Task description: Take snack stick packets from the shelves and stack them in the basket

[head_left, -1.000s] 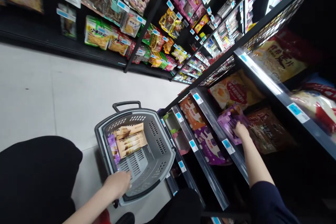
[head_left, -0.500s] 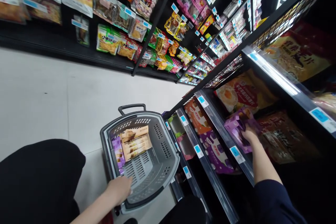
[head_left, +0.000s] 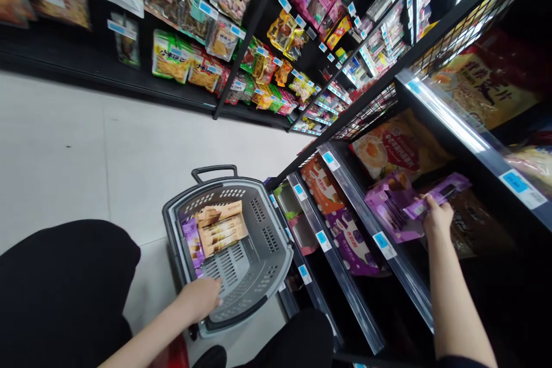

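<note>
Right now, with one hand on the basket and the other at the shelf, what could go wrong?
1. The right hand grips the purple packet only by its end, above an open purple box at the shelf edge; the packet may slip, or the box be dragged off.
2. The left hand rests only on the rim of the grey basket, beside the shelf rails; a push could knock it against them.

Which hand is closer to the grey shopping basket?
Left. The left hand rests on the near rim of the grey shopping basket on the floor. The right hand is off at the shelf, gripping a purple packet.
</note>
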The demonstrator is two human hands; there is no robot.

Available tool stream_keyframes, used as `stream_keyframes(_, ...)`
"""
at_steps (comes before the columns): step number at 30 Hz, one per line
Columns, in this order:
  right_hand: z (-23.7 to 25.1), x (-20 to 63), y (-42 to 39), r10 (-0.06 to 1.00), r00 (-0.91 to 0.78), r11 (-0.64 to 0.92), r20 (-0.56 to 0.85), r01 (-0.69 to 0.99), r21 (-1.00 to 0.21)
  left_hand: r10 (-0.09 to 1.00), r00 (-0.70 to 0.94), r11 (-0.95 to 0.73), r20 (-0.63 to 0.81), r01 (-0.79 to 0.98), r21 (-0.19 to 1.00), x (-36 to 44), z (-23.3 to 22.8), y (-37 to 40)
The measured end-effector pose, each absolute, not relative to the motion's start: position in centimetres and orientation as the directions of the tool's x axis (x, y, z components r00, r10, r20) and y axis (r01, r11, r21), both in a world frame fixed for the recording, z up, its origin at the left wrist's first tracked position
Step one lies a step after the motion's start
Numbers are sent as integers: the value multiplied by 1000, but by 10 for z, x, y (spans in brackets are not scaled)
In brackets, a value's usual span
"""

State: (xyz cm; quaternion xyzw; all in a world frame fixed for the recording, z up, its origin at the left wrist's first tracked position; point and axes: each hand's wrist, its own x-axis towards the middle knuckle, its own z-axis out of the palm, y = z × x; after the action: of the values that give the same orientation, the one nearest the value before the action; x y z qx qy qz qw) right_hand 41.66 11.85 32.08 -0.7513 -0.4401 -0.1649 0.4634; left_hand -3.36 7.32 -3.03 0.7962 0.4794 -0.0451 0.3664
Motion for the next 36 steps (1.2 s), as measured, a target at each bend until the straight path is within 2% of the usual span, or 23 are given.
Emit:
stream_keyframes(2, 289, 374, 96, 647, 586, 111, 489, 561, -820, 730, 587, -214, -351, 684, 698, -28, -24, 73)
stream_keyframes(3, 265, 347, 83, 721, 565, 178, 401, 408, -895, 722, 616, -147, -317, 583, 799, -25, -19, 71)
stream_keyframes(5, 206, 290, 56, 832, 512, 151, 213, 160, -975, 680, 687, 86, -254, 270, 959, -17, -8, 63)
stream_keyframes(6, 174, 260, 43, 877, 463, 116, 124, 47, -992, 637, 736, 257, -230, 79, 963, -14, -3, 58)
stream_keyframes(8, 112, 202, 20, 923, 384, 29, -35, -159, -987, 532, 836, 533, -136, -206, 821, -8, 5, 46)
stream_keyframes(10, 60, 155, 1, 943, 273, -96, -191, -328, -940, 492, 864, 664, -107, -292, 689, -4, 7, 36)
stream_keyframes(12, 24, 124, -10, 935, 223, -165, -277, -418, -893, 468, 871, 699, -151, -261, 666, -1, 2, 29)
stream_keyframes(14, 1, 111, -17, 920, 260, -166, -294, -421, -892, 468, 854, 677, -227, -182, 713, 0, -6, 23)
stream_keyframes(18, -15, 122, -23, 919, 305, -202, -251, -184, -962, 421, 861, 609, -284, -36, 793, 0, -19, 16)
stream_keyframes(20, -17, 130, -27, 924, 289, -215, -249, -144, -966, 388, 872, 589, -297, 14, 808, 0, -20, 14)
stream_keyframes(24, -17, 129, -35, 921, 282, -171, -268, -325, -930, 361, 860, 555, -359, 111, 824, -1, -19, 11)
stream_keyframes(31, -16, 120, -33, 901, 270, -120, -340, -598, -793, 309, 839, 545, -447, 229, 806, -1, -18, 6)
stream_keyframes(36, -17, 155, -20, 830, 458, 62, -319, -644, -763, 210, 864, 608, -457, 250, 753, -2, -21, 3)
